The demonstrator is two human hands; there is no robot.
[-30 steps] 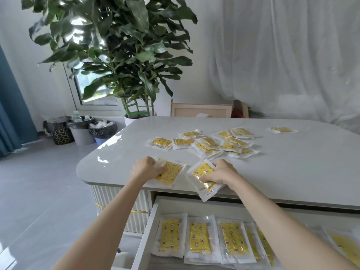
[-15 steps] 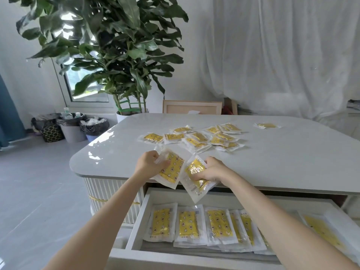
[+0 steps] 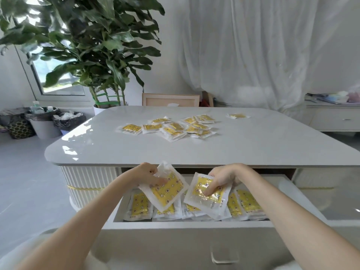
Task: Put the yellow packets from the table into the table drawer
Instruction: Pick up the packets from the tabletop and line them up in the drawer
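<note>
Lowered from table (image 3: 253,149) to over drawer (image 3: 187,225), pinches one yellow packet (image 3: 165,190) in left hand (image 3: 147,175), second packet (image 3: 206,193) in right hand (image 3: 227,177); light, floppy, slick, so grip sealed borders

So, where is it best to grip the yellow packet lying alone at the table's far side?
Probably pinch the lone packet by its near clear border, from above: it lies flat on the table, apart from the pile.

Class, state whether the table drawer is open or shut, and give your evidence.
Open. The drawer is pulled out from under the tabletop, and yellow packets lie in a row inside it.
</note>
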